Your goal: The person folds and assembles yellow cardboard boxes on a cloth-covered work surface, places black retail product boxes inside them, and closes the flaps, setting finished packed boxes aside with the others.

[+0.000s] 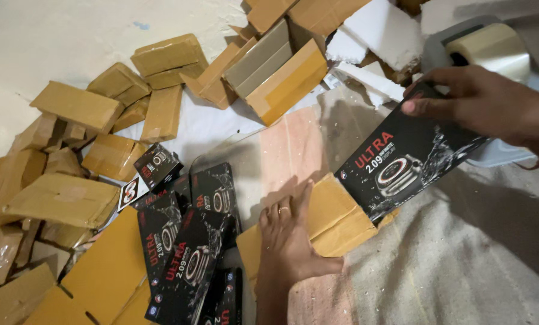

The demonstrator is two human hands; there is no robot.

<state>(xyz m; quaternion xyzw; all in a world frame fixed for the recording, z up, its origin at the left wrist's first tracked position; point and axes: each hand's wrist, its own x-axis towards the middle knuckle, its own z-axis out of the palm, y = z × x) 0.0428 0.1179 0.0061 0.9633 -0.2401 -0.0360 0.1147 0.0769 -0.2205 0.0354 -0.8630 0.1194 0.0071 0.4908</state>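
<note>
Black box half inside a cardboard sleeve

The right hand [492,102] had its grip clamped on the upper end of the black box [405,159], whose long axis slanted down-left into the cardboard sleeve [329,219]; the left hand [290,232], fingers spread, pressed flat on that sleeve.

black watch box [402,162] — tilted, lower end inside | flat brown cardboard sleeve [332,219] — on cloth
</note>
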